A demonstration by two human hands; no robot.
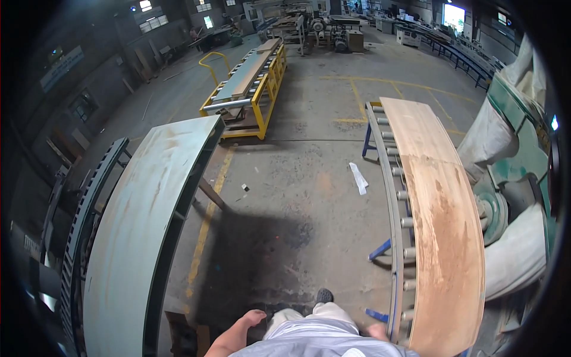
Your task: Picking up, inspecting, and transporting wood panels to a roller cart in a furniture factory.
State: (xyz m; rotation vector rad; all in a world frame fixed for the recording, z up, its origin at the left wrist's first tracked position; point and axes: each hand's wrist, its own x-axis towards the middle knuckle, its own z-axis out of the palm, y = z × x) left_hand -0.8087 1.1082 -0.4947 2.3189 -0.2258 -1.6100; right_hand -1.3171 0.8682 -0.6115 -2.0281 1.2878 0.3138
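Observation:
My left hand (256,317) hangs at my side over the floor, its fingers loosely curled, with no object visible in it. It touches neither board. My right hand (377,331) is low by my right hip, close to the near end of a roller conveyor; motion smears it and its fingers do not show clearly. On that roller conveyor (392,238) lies a long reddish-brown wood panel (443,208) with a pale, patchy surface. To my left a long pale green panel (148,184) with brownish streaks lies on a dark stand.
A yellow roller cart (262,113) carrying narrow boards stands ahead left. A green machine with pale dust bags (517,273) flanks the right conveyor. A white scrap (358,178) lies on the concrete floor. Blue conveyor legs (379,250) jut into the aisle. Machinery (339,33) stands far back.

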